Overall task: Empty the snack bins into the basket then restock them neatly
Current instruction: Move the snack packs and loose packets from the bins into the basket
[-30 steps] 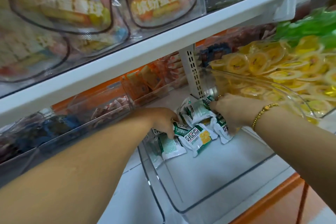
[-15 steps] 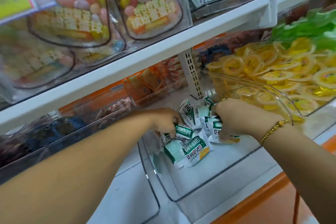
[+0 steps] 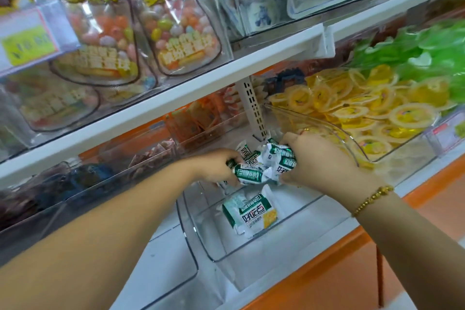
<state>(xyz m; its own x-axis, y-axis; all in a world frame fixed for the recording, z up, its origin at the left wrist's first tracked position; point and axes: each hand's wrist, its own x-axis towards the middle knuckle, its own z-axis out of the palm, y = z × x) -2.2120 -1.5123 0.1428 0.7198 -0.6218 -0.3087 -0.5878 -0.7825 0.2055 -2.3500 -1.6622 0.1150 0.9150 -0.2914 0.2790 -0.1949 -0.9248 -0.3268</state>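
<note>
A clear plastic snack bin point(image 3: 226, 254) sits on the lower shelf, pulled forward. Both my hands reach into it. My left hand point(image 3: 216, 166) grips green-and-white snack packets point(image 3: 249, 175). My right hand point(image 3: 314, 166) holds a bunch of the same packets point(image 3: 279, 156) lifted above the bin floor. Between the two hands the packets are bunched together. One packet point(image 3: 251, 211) lies loose on the bottom of the bin, below the hands. No basket is in view.
A bin of yellow jelly cups point(image 3: 364, 108) stands close to the right, green ones point(image 3: 427, 53) behind it. Bins of dark and orange snacks point(image 3: 151, 156) lie to the left. A white shelf point(image 3: 201, 88) with candy bags point(image 3: 181, 33) overhangs. An orange shelf edge point(image 3: 327, 272) runs in front.
Both hands have closed on the packets and lifted them off the bin floor as a bunch. One packet stays lying at the bottom. The view has tilted upward.
</note>
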